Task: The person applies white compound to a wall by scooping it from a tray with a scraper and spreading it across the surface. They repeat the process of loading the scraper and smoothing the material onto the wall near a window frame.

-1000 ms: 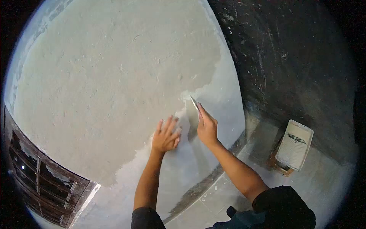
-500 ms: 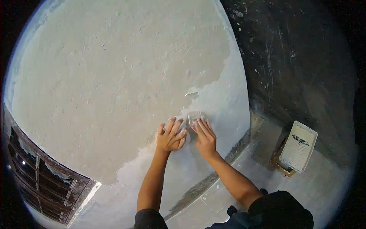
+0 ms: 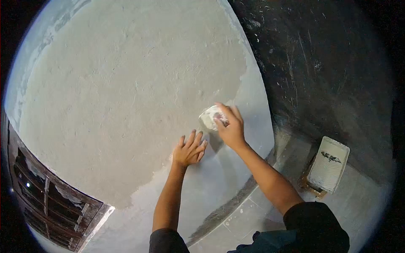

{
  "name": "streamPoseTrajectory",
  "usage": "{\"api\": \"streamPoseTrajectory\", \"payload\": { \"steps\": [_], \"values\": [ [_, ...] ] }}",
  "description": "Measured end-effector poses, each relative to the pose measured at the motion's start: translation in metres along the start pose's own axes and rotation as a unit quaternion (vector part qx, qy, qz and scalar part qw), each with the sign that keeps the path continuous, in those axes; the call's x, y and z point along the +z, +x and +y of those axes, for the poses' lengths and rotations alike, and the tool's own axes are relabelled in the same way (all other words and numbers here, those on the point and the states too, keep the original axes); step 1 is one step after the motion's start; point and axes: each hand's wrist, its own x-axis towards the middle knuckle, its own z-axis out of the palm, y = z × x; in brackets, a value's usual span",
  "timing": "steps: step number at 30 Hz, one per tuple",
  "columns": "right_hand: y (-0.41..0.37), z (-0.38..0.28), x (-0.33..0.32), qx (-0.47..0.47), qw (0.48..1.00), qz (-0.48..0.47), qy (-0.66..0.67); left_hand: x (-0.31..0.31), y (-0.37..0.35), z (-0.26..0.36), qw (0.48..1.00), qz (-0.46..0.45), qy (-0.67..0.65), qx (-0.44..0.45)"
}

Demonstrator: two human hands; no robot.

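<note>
My right hand [image 3: 231,128] grips a small flat scraper [image 3: 209,118] by its right side, with thumb and fingers around it. Pale, wet-looking filler is smeared over the scraper's face. Its edge overlaps the border between the beige-grey coat on the wall [image 3: 126,76] and the whiter surface below. Fingers spread, my left hand [image 3: 190,149] lies against the wall at that same border, lower and to the left of the scraper. Small ridges and pits mark the beige coat.
A paint tray [image 3: 331,168] with cream-coloured material rests on a low wooden stand [image 3: 316,192] at right. Beyond the wall's corner is a dark, scuffed wall [image 3: 320,76]. A barred wooden window [image 3: 50,198] is at lower left. Tiled floor [image 3: 240,217] runs below.
My right hand has moved up with the scraper, which now tilts so that its smeared face shows. My left hand stays nearly in place. The view has shifted slightly.
</note>
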Motion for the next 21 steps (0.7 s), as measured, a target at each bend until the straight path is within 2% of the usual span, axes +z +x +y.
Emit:
{"api": "streamPoseTrajectory", "payload": {
  "steps": [1,3,5,7,8,10,11,13,14,17,18,19,21],
  "values": [
    [0.002,0.000,0.003,0.000,1.000,0.000,0.002,0.000,0.000,0.000,1.000,-0.001,0.002,0.000],
    [0.009,0.005,0.010,-0.073,0.992,-0.105,0.006,0.001,0.001,0.001,1.000,0.015,0.007,-0.022],
    [0.025,0.035,0.002,-0.073,0.990,-0.121,-0.022,0.004,0.003,0.002,1.000,0.013,0.004,-0.022],
    [0.046,0.054,-0.011,-0.045,0.981,0.077,-0.172,0.006,0.005,0.005,1.000,0.012,0.000,-0.022],
    [0.044,0.054,-0.008,-0.045,0.981,0.077,-0.170,0.006,0.006,0.006,1.000,0.002,0.005,-0.024],
    [0.036,0.040,-0.001,-0.110,0.989,0.083,-0.054,0.006,0.001,0.008,1.000,0.000,0.011,-0.023],
    [0.032,0.035,0.006,-0.110,0.989,0.083,-0.052,0.008,0.001,0.005,1.000,-0.001,0.013,-0.023],
    [0.023,0.028,0.016,-0.089,0.991,-0.098,-0.019,0.009,0.003,0.000,1.000,0.005,0.011,-0.026],
    [0.026,0.028,0.013,-0.088,0.991,-0.098,-0.018,0.008,0.004,0.001,1.000,0.004,0.010,-0.026],
    [0.041,0.028,-0.007,-0.026,0.984,0.139,-0.105,0.006,0.005,0.005,0.999,-0.012,-0.006,-0.037],
    [0.026,0.039,0.000,0.017,0.992,0.089,-0.082,0.005,0.003,0.005,0.999,-0.010,-0.008,-0.032],
    [0.019,0.039,0.006,0.018,0.992,0.089,-0.082,0.004,0.002,0.004,1.000,-0.008,-0.010,-0.026],
    [0.008,0.033,0.023,-0.026,0.998,0.029,-0.052,0.004,0.002,0.003,1.000,-0.007,-0.001,-0.027]
  ]
}}
